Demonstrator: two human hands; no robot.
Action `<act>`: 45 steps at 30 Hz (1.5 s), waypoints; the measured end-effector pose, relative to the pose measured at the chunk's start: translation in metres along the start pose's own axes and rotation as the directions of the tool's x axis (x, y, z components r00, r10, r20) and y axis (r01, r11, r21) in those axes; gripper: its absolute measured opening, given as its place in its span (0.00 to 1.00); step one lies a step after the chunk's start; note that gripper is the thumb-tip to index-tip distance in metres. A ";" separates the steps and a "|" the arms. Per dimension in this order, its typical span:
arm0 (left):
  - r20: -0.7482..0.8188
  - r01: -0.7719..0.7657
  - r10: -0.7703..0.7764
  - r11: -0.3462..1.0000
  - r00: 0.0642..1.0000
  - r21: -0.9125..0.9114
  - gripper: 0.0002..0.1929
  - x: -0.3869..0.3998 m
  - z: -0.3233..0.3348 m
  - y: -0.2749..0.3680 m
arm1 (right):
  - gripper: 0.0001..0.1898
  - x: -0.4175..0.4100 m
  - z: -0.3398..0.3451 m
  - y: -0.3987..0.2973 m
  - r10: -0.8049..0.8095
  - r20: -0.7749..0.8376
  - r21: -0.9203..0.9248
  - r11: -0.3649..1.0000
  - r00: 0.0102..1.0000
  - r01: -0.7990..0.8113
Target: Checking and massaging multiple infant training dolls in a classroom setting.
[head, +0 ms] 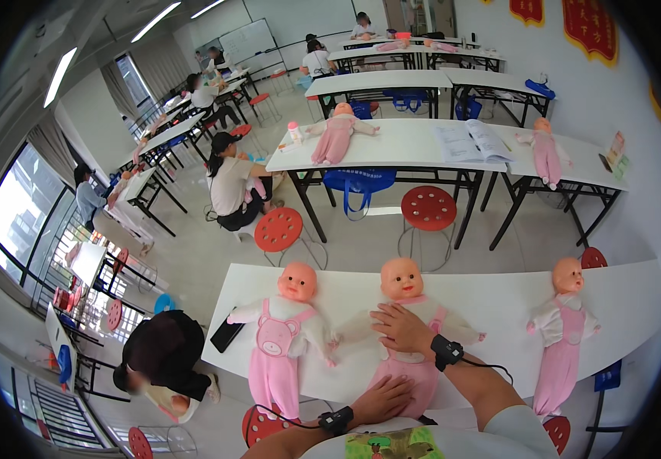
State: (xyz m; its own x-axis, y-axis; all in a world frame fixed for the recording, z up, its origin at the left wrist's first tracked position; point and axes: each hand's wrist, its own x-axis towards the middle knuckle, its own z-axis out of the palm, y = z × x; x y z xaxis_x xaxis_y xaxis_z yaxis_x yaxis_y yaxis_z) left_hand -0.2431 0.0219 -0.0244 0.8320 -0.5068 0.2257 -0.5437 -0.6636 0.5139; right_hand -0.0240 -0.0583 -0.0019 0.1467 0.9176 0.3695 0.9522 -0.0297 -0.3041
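Note:
A baby doll (402, 278) in a white top and pink bib trousers lies face up on the white table before me. My right hand (404, 328) rests flat across its chest, fingers spread, hiding much of the bib. Lower down, my left hand (383, 397) lies flat on the doll's pink trousers (425, 381), palm down. Neither hand grips anything. Black devices with cables, one on my left wrist (336, 420) and another on my right wrist (446, 351), are strapped on. The doll's feet are hidden from me.
A similar doll (284, 338) lies to the left beside a black phone (227, 333); another doll (563, 338) lies to the right. Red stools (279, 229) stand beyond the table. At the left a person (164, 356) bends down low; another person (233, 183) sits further off.

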 end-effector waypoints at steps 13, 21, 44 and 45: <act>-0.402 0.454 -0.449 0.887 0.798 -0.089 0.35 0.046 0.000 -0.038 | 0.20 -0.080 0.007 -0.057 0.490 -0.336 -0.004 0.853 0.804 -0.521; -0.381 0.519 -0.437 0.843 0.815 0.142 0.34 0.114 -0.002 -0.045 | 0.16 -0.112 0.026 -0.099 0.634 -0.476 0.339 0.772 0.610 -0.538; -0.120 -0.144 0.135 0.987 0.984 -0.069 0.19 0.002 -0.003 -0.026 | 0.23 -0.043 0.005 -0.041 0.332 -0.190 -0.099 0.930 0.924 -0.354; -0.188 -0.027 0.012 0.996 0.982 -0.081 0.21 -0.002 -0.004 -0.025 | 0.26 -0.050 0.008 -0.045 0.481 -0.293 -0.110 0.842 0.827 -0.528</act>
State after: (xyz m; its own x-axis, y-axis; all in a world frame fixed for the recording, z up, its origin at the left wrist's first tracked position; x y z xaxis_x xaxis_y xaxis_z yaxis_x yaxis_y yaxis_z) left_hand -0.2306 0.0417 -0.0348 0.8315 -0.4017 0.3836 -0.5555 -0.6030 0.5726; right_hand -0.0766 -0.0998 -0.0135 0.6574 0.6279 0.4167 0.7535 -0.5534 -0.3549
